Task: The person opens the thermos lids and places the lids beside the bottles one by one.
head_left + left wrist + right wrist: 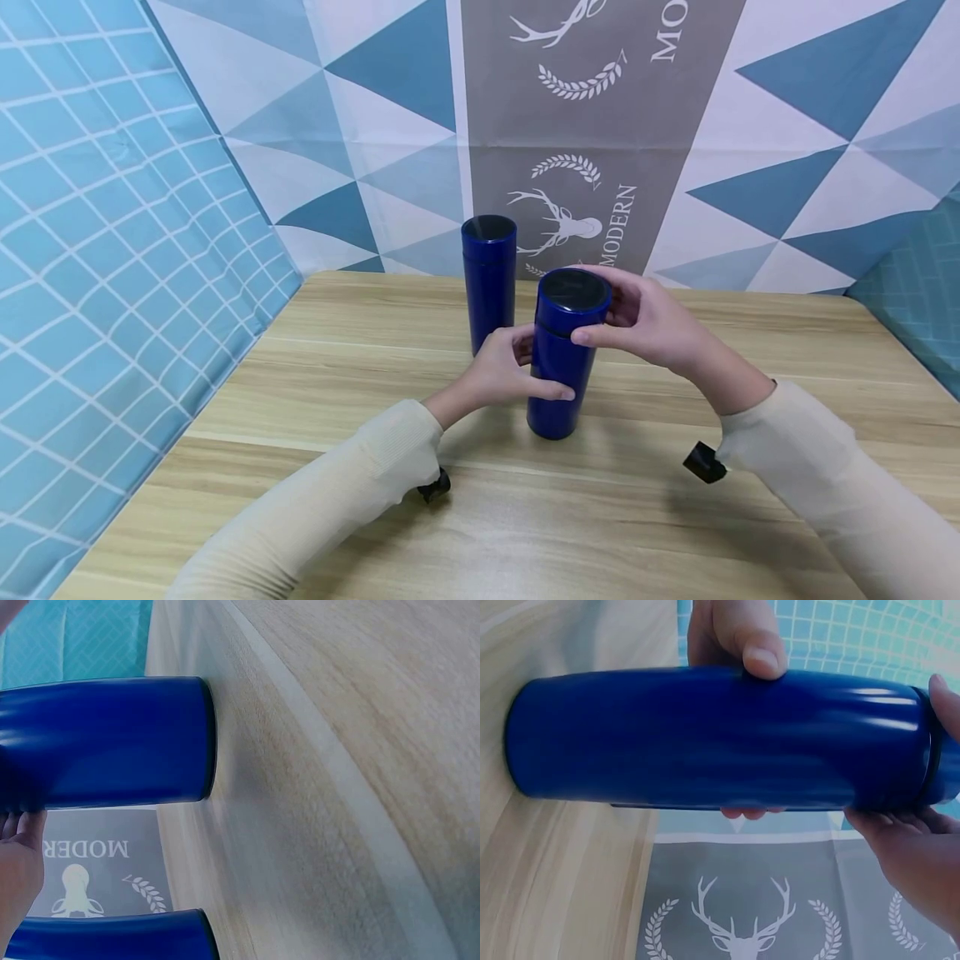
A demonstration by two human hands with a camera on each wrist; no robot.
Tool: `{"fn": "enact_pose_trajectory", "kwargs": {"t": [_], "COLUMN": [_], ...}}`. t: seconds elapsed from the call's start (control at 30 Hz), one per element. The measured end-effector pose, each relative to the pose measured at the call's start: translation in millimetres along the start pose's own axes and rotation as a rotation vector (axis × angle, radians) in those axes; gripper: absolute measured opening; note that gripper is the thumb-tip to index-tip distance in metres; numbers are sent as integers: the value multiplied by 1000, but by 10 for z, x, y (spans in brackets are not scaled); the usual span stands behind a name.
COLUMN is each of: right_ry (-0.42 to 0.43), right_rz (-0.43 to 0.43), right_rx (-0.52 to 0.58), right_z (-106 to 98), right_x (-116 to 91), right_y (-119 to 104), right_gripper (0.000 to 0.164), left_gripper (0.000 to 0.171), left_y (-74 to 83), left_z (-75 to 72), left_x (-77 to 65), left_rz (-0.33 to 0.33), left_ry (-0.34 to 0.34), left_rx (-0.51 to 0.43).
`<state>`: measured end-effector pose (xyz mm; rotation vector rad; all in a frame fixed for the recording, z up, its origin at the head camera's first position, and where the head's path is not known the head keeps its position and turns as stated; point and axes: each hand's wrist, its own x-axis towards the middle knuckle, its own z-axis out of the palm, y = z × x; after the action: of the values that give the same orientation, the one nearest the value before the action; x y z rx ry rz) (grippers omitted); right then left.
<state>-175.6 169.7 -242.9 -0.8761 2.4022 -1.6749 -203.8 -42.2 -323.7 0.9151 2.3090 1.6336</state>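
Observation:
A dark blue, glossy thermos flask [553, 417] with a black-topped lid [576, 290] is held upright between both hands, its base close over the wooden table. My left hand [501, 371] grips the middle of its body, thumb across the front and fingers behind. Higher up, my right hand [647, 323] holds the lid end, its thumb near the dark seam below the lid. The right wrist view shows the flask [720, 739] side-on, with both hands around it. A second, similar blue flask [490, 279] stands just behind and to the left, its lower part partly hidden by my left hand.
The wooden table [300, 392] reaches back to a wall covering [397, 183] with triangles and a grey deer panel. On the left hangs a light blue gridded cloth [112, 275]; a teal patterned one [915, 292] is at the right. Small black devices sit at both wrists.

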Motion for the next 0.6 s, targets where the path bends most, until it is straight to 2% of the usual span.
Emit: {"fn": "enact_pose_trajectory", "kwargs": {"t": [0.33, 0.6], "right_ry": [-81, -160], "right_rz": [-31, -70], "right_rx": [37, 129], "right_z": [-81, -140], "right_x": [53, 86], "right_y": [36, 75], "right_gripper": [66, 67], "left_gripper": [60, 60], "left_y": [9, -4], "left_z": [-1, 1], "left_x": [0, 0], "left_rz": [-15, -9], "left_ry": [2, -3], "left_rx": [-3, -6]}}
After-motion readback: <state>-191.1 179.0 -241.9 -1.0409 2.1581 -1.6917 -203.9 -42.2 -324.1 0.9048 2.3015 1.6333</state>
